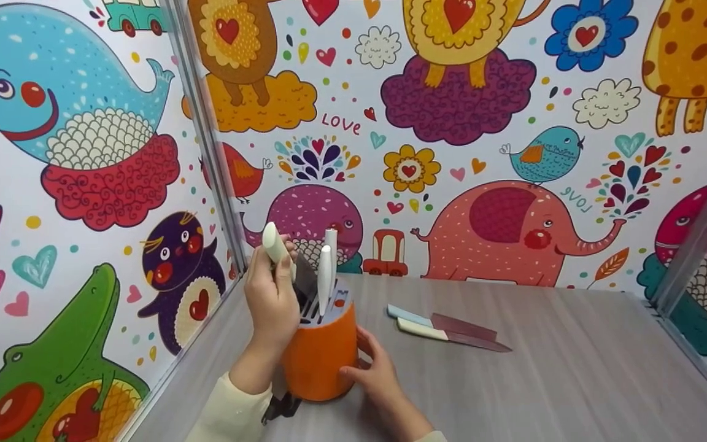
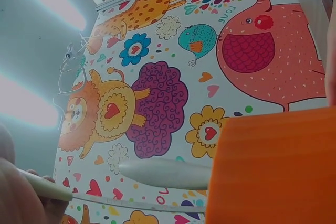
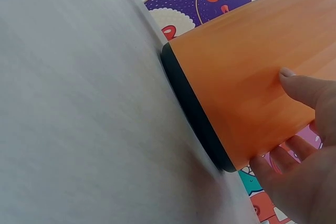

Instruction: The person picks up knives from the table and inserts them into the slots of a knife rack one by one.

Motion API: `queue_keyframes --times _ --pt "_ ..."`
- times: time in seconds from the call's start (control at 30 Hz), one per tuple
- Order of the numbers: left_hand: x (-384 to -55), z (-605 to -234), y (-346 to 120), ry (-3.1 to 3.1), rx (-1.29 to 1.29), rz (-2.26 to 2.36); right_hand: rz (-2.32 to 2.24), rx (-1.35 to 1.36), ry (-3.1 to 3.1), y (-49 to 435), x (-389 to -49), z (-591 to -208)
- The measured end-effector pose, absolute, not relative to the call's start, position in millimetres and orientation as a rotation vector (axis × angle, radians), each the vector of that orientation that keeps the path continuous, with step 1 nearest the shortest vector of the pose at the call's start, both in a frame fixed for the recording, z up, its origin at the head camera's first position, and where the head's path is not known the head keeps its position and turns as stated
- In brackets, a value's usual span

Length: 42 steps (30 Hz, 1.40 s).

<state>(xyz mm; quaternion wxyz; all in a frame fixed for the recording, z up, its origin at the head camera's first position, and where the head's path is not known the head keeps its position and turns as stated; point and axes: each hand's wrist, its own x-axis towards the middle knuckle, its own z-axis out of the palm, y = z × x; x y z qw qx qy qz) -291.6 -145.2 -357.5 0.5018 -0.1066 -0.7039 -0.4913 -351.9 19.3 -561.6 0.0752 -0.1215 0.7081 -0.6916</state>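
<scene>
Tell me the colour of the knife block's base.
The base is black, shown best in the right wrist view.

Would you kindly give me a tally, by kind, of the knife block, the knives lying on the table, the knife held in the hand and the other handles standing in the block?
Knife block: 1
Knives on the table: 2 (blue-handled knife, cream-handled knife)
Held knife, in the left hand: 1
Other handles in the block: 2 (front handle, rear handle)
Total: 6
</scene>
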Motion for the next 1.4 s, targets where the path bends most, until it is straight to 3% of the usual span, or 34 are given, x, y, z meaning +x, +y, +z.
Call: queue_keyframes --times 0.2,0.87,1.4 --pt "-296 -361 -148 -1.743 -0.251 -1.219 -2.083 -0.375 2.118 20 -351 -561" --pt "-353 -382 -155 -2.041 -0.117 -1.251 -2.078 -0.367 2.101 18 -355 -562" --pt "-364 -397 -154 -2.236 0.036 -1.237 -2.051 -0.447 2.163 21 -354 -561"
